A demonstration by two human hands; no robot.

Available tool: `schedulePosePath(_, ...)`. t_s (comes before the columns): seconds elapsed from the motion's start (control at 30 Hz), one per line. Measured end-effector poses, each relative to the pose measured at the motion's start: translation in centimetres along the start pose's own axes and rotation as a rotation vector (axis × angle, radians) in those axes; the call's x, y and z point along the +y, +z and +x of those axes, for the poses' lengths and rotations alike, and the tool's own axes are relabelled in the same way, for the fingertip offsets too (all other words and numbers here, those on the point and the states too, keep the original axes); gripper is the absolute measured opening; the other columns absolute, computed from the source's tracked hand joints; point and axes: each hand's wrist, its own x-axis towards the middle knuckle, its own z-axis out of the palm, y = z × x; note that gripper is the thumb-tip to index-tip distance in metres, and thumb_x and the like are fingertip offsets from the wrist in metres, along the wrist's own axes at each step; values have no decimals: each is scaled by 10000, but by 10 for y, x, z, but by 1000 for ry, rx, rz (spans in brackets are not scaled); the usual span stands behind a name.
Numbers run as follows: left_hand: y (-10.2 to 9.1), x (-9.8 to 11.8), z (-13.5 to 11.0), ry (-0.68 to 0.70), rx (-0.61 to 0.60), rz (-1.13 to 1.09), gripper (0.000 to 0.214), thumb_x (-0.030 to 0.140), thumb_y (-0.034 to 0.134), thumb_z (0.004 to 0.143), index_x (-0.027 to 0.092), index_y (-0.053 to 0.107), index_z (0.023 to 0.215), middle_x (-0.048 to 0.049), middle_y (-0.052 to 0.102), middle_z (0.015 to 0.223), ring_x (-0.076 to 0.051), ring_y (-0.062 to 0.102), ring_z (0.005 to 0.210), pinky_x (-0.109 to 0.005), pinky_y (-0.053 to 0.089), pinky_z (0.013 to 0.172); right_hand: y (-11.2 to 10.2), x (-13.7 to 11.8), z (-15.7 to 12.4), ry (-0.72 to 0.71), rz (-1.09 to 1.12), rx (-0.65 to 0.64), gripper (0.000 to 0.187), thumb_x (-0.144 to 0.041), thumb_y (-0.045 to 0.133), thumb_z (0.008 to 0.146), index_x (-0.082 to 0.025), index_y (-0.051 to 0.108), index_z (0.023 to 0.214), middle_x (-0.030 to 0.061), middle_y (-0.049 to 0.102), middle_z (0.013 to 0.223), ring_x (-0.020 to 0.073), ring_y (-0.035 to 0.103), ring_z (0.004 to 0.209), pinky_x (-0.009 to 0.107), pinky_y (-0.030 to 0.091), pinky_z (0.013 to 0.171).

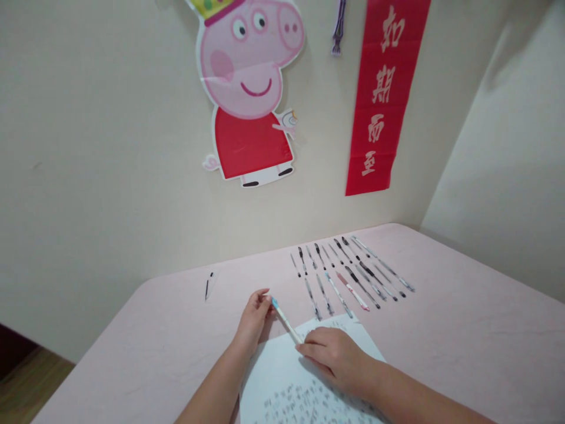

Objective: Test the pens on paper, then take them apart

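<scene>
Between my two hands a white pen (288, 324) with a light blue end is held at a slant. My left hand (257, 312) pinches the blue end at the upper left. The lower, white end is gripped by the fingers of my right hand (329, 352). Under the pen and my right hand lies a sheet of white paper (265, 365) covered with handwritten marks, too blurred to read. Beyond the paper, several pens and pen parts lie in two rows, among them a pink pen (353, 291) and a blue-tipped pen (338, 294).
The pink table (176, 330) meets the wall at the back. A thin black pen part (207, 287) lies alone at the left beside a clear piece. On the wall hang a cartoon pig cutout (253, 141) and a red banner (384, 94) with white characters.
</scene>
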Motion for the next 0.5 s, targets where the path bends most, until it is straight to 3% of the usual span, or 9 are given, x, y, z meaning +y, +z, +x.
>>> schedulePosePath(0.17, 2, -7, 1, 101, 65, 145, 421, 428, 665, 662, 213, 491, 978, 74, 477, 672, -62, 507, 468, -198, 416, 451, -1, 19, 19, 114, -158, -41, 261, -204, 426, 902, -153, 649, 1027, 73, 629, 758, 164, 558, 675, 259, 410, 604)
schedulePosePath(0.5, 3, -12, 4, 102, -20, 147, 348, 414, 683, 646, 214, 507, 870, 77, 458, 644, -29, 411, 423, -166, 314, 398, 13, 69, 93, 319, -355, -267, 233, -177, 468, 860, -142, 699, 867, 93, 658, 805, 197, 598, 760, 257, 401, 655)
